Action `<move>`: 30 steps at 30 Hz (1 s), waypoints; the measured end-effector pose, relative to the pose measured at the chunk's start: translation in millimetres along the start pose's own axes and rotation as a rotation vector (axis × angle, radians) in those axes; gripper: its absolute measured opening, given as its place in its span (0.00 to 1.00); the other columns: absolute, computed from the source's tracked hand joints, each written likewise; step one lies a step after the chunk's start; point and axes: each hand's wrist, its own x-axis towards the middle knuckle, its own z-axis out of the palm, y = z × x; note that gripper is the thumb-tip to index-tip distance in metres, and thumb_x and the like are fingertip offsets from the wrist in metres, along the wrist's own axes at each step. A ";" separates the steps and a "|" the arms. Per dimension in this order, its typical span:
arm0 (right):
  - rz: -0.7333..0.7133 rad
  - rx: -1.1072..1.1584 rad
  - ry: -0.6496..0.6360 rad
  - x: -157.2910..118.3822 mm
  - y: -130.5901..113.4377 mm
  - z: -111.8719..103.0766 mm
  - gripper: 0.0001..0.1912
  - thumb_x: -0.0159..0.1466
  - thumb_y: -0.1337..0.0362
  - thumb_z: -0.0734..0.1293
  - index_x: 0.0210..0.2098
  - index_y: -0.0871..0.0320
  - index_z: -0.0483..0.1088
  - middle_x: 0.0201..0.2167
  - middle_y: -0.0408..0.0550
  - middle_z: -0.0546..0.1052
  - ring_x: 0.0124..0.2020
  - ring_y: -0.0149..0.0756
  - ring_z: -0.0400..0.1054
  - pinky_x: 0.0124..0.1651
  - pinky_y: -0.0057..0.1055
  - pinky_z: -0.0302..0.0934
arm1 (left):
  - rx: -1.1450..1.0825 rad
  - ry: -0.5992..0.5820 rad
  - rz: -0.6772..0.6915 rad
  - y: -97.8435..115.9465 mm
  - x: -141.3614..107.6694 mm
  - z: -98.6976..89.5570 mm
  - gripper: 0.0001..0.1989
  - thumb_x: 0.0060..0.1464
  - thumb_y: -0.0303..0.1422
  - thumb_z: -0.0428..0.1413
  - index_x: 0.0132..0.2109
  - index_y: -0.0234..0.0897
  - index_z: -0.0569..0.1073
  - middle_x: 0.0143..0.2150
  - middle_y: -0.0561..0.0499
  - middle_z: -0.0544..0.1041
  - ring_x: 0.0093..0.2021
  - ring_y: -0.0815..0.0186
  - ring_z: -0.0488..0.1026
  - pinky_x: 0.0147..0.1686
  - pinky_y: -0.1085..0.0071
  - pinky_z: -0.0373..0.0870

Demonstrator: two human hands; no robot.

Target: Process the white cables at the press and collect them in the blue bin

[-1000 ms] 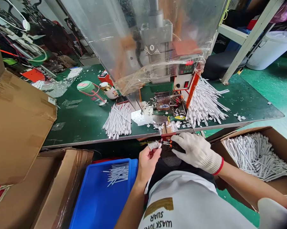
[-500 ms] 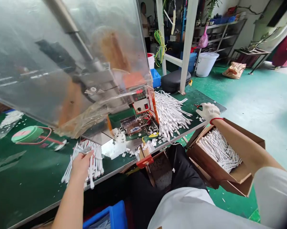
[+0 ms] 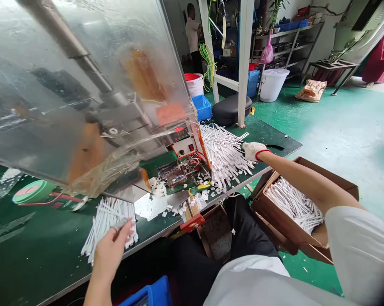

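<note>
My bare left hand is over the near end of a bundle of white strips on the green table. Thumb and forefinger are drawn together, with a greyish band around a finger; what is between them, if anything, cannot be made out. My right hand, in a white knitted glove with a red cuff, reaches to the right edge of a large heap of white strips. Its fingertips are hard to see against the heap. Just beyond the wrist, a tool with a black handle lies on the table.
A machine behind a clear shield stands ahead, with white scraps before it. A yellow-green handled tool lies there. A cardboard box of strips is at right, a blue bin below, a green tub at left.
My right hand has moved left from the black-handled tool to the heap of strips. My left hand has drawn back slightly toward me over the bundle. The view has shifted a little.
</note>
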 end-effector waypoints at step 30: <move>-0.369 1.123 -0.415 -200.7 -146.8 62.7 0.13 0.63 0.55 0.68 0.38 0.59 0.74 0.26 0.46 0.76 0.24 0.32 0.70 0.24 0.23 0.65 | -0.744 -0.677 -0.102 92.5 -189.4 131.8 0.19 0.57 0.48 0.58 0.34 0.34 0.71 0.27 0.46 0.80 0.24 0.63 0.77 0.24 0.70 0.73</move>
